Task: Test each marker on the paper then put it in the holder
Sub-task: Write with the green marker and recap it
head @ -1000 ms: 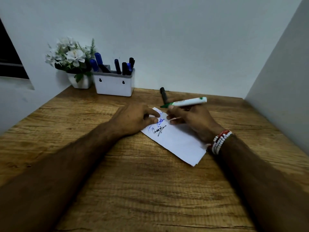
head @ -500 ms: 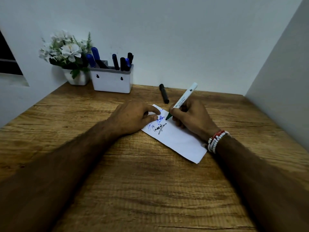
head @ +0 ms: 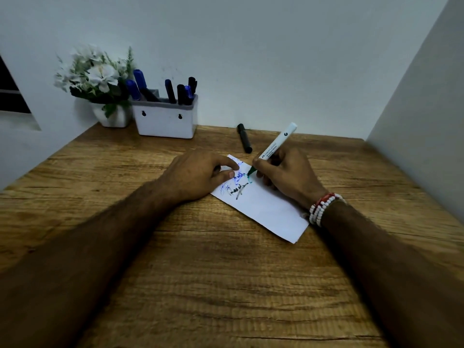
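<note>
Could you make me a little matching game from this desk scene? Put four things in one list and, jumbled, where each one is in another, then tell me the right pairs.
Things:
1. white marker
2. black marker
3. left hand
4. flower pot

Places:
A. lying loose on the table beyond the paper
B. beside the holder, at the wall
C. pressing down the paper's far end
D. gripped in the right hand, tip on the paper

Pairs: 1-D, 2-A, 3-C, 4-B
</note>
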